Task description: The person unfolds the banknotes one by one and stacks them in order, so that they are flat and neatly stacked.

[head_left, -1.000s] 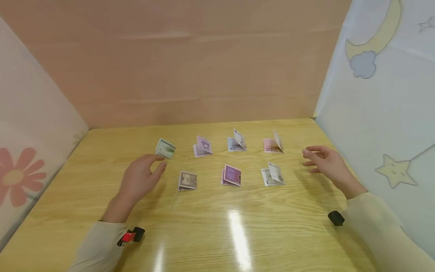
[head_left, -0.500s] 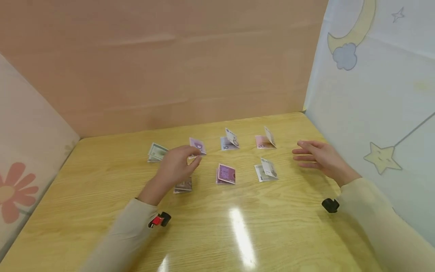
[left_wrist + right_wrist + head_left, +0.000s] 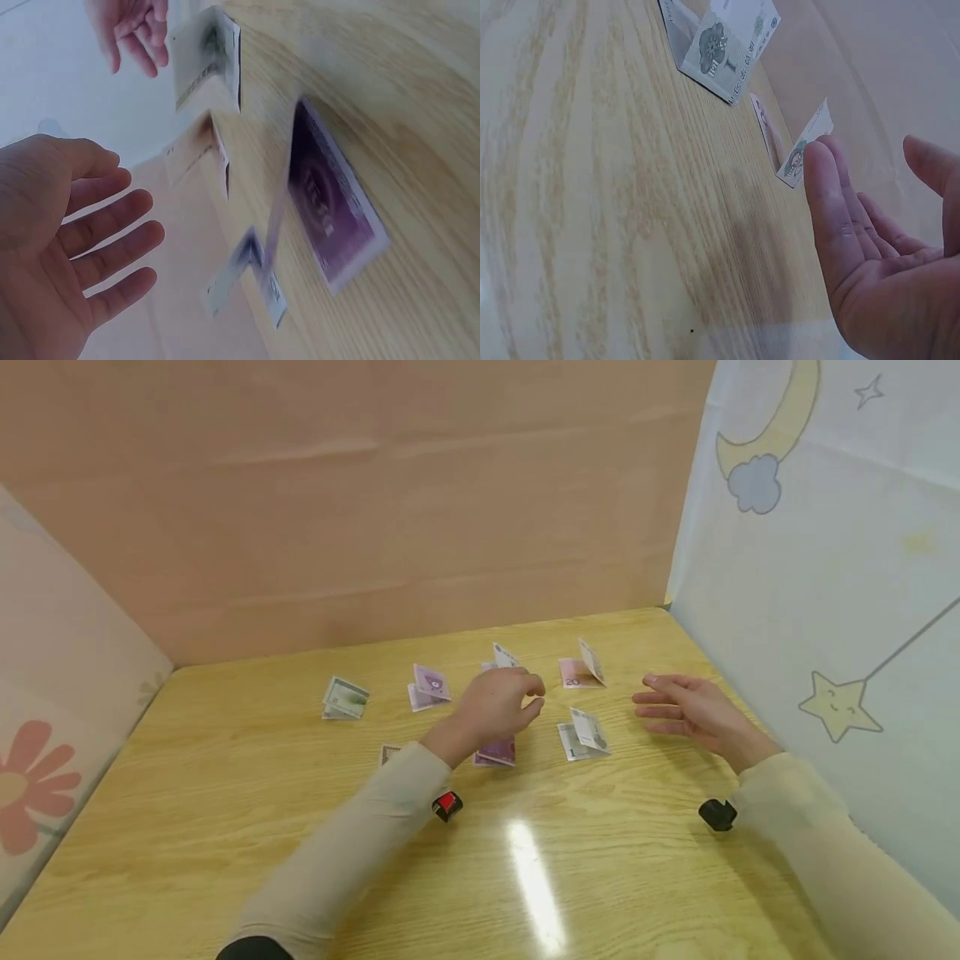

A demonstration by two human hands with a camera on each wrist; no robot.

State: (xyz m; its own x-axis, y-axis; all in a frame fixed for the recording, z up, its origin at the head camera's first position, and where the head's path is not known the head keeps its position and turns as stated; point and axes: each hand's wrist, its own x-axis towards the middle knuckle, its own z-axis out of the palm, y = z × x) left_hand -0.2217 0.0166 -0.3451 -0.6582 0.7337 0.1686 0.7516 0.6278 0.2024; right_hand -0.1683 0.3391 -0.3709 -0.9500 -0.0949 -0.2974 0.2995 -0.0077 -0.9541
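Several folded banknotes stand on the wooden table. In the head view my left hand (image 3: 495, 706) hovers, fingers relaxed and empty, over the purple note (image 3: 497, 750) and partly hides the blue note (image 3: 505, 656) behind. To its right are the grey 1 note (image 3: 588, 735) and the pink 20 note (image 3: 581, 672). My right hand (image 3: 693, 714) is held at the right of these two, its fingers loosely extended, holding nothing. The left wrist view shows the left hand (image 3: 82, 232) apart from the purple note (image 3: 326, 199).
At the left are a green note (image 3: 347, 697) and a light purple note (image 3: 430, 687); a brown note (image 3: 388, 752) is mostly hidden by the left sleeve. An orange-brown backdrop (image 3: 337, 510) rises behind the table (image 3: 187, 810), with patterned panels at both sides.
My left hand has moved rightwards, from beside the green note, past the light purple note, to above the purple note. My right hand stays at the right with little movement. The head view has shifted slightly.
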